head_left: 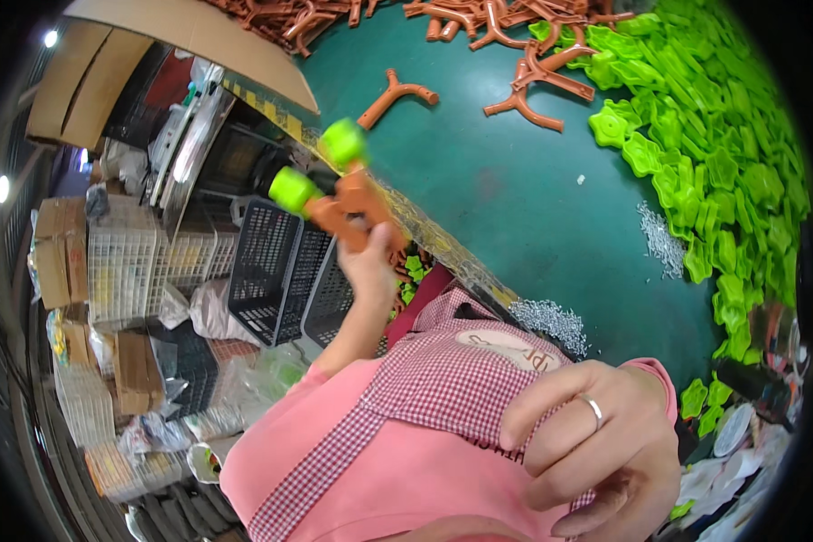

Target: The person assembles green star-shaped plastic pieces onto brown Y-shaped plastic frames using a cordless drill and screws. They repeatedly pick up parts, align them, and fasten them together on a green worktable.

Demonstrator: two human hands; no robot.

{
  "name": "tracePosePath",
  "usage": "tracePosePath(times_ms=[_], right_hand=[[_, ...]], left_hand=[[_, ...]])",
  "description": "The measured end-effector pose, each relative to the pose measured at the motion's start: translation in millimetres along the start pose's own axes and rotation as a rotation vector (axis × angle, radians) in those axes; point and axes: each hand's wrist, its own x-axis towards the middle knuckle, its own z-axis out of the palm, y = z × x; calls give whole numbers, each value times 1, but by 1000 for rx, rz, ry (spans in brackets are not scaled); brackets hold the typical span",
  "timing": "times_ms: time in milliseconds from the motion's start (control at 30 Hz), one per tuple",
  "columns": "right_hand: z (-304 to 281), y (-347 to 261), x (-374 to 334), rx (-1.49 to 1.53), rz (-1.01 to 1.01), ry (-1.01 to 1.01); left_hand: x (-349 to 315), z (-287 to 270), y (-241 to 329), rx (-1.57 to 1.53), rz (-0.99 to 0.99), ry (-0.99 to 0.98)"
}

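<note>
On the left, my left hand (pixel 370 269) is closed around a brown forked plastic piece (pixel 357 203), smeared a little by motion. Two bright green caps (pixel 343 143) sit on its prongs. It is held up beside the table's edge, above dark grey crates. At the lower right, close to the camera, my right hand (pixel 605 443) has its fingers curled in, with a ring on one of them. Whatever it may hold is hidden. A single brown Y-shaped piece (pixel 396 98) lies on the green table (pixel 506 190) beyond my left hand.
Brown forked pieces (pixel 524 90) pile up at the table's far side. Green star-shaped parts (pixel 696 163) heap along the right. Small silvery screws (pixel 551 325) lie near the front edge, with another pile (pixel 661 242) farther right. Grey crates (pixel 266 271) and boxes stand left.
</note>
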Motion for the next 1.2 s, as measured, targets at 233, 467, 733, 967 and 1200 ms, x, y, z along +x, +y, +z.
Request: tracePosePath(times_ms=[233,467,733,967,1200], right_hand=[[-21,2,25,75,146,-114],[-32,4,15,-57,226,-151],[-78,4,-82,-812,751,812],[-206,38,-129,-2019,654,281],[-235,45,-140,-2211,734,14]], left_hand=[[15,-157,-86,1187,-107,353],[190,56,-57,1258,990,-380],[188,107,-45,875,743,-668],[56,126,-58,907,971,-1418],[10,138,-65,928,712,-1192]])
